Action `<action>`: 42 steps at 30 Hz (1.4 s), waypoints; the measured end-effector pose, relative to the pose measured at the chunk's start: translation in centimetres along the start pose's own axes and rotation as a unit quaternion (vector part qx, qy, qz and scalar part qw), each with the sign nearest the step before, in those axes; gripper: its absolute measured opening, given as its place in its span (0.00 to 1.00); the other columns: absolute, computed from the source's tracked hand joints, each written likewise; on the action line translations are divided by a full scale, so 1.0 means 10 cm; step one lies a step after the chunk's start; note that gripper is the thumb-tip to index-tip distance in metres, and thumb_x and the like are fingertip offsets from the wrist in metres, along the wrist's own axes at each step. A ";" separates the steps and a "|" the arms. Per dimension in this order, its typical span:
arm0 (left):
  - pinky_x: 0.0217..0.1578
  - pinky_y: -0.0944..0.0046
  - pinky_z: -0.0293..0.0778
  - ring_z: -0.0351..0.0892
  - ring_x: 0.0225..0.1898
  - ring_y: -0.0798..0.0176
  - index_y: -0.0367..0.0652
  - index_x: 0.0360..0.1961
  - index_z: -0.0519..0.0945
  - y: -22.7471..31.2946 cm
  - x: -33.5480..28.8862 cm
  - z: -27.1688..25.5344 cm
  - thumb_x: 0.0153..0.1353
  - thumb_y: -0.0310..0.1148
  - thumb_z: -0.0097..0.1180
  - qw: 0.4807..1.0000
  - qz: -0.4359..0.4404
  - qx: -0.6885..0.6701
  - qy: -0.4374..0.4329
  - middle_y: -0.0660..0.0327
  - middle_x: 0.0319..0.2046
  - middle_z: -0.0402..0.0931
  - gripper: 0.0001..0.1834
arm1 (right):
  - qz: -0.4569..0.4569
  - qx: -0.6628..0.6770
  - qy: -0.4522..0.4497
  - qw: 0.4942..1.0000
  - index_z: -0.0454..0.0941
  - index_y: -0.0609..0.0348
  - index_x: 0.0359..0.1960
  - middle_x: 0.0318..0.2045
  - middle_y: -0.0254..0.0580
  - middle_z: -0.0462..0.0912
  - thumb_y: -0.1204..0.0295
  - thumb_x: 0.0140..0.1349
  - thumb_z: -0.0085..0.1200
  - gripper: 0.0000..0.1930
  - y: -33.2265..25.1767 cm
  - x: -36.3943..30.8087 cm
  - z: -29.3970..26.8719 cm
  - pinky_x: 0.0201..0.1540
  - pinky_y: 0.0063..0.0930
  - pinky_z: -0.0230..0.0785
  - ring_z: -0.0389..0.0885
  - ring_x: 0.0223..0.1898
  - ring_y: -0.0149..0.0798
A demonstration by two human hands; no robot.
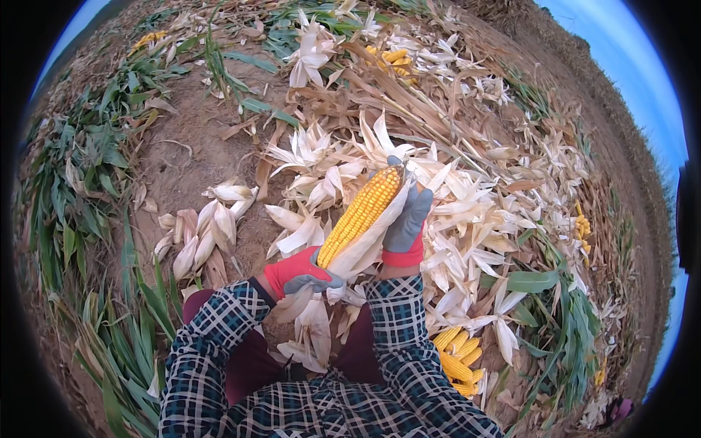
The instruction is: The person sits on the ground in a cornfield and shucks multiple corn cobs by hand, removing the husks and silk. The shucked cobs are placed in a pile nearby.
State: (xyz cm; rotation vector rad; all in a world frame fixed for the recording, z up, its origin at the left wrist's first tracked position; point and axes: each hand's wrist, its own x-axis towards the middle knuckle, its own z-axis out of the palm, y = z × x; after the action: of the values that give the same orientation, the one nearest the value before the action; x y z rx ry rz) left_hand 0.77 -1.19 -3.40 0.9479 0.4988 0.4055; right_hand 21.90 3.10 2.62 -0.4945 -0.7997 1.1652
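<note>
An ear of corn [360,216] is held tilted in front of me, its yellow kernels bare on the left and front. Pale dry husk [374,244] still wraps its right side and lower end. My left hand [301,273], in a red and grey work glove, is closed around the ear's base and the husk there. Along the upper right side, my right hand [409,225], gloved alike, grips the husk close to the tip. Its fingertips are partly hidden behind the ear and husk. Loose husks [310,332] lie below the hands, between my knees.
Several ears in their husks [204,237] lie on bare soil at the left. A broad heap of dry husks [475,248] spreads to the right. Husked yellow ears [458,358] are piled by my right elbow, with more ears [394,60] farther off. Green leaves [80,182] cover the far left.
</note>
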 end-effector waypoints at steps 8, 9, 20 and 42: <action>0.24 0.76 0.66 0.69 0.26 0.79 0.40 0.59 0.73 0.16 -0.05 0.11 0.49 0.29 0.69 0.995 -0.010 0.059 0.083 0.68 0.37 0.77 0.33 | 0.017 -0.060 -0.057 0.996 0.74 0.65 0.55 0.47 0.43 0.80 0.46 0.68 0.47 0.31 -0.13 0.00 -0.21 0.54 0.31 0.70 0.78 0.47 0.37; 0.25 0.76 0.66 0.69 0.26 0.79 0.40 0.59 0.72 0.16 -0.06 0.10 0.49 0.28 0.69 0.994 -0.016 0.061 0.086 0.68 0.37 0.77 0.34 | 0.020 -0.049 -0.047 0.997 0.74 0.65 0.54 0.46 0.43 0.81 0.48 0.68 0.49 0.29 -0.15 0.00 -0.18 0.53 0.30 0.70 0.79 0.47 0.36; 0.25 0.76 0.65 0.71 0.27 0.79 0.39 0.58 0.74 0.13 -0.09 0.09 0.48 0.30 0.70 0.993 0.003 0.082 0.089 0.66 0.37 0.79 0.33 | 0.007 -0.056 0.050 0.997 0.76 0.58 0.33 0.28 0.27 0.78 0.73 0.63 0.60 0.05 -0.15 0.01 -0.31 0.35 0.15 0.64 0.73 0.28 0.21; 0.22 0.76 0.61 0.66 0.20 0.76 0.39 0.50 0.75 0.76 -0.47 -0.31 0.61 0.44 0.61 0.906 0.352 -0.133 0.194 0.70 0.24 0.71 0.23 | 0.103 -0.381 0.023 0.919 0.74 0.58 0.32 0.23 0.30 0.77 0.72 0.62 0.61 0.07 0.30 -0.10 -0.16 0.25 0.20 0.69 0.72 0.22 0.24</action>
State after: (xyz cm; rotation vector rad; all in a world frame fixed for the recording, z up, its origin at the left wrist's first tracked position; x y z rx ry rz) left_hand -5.64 2.35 2.53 0.7556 0.4301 1.3069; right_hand 21.14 3.27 -0.88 -1.2714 -1.1768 0.9939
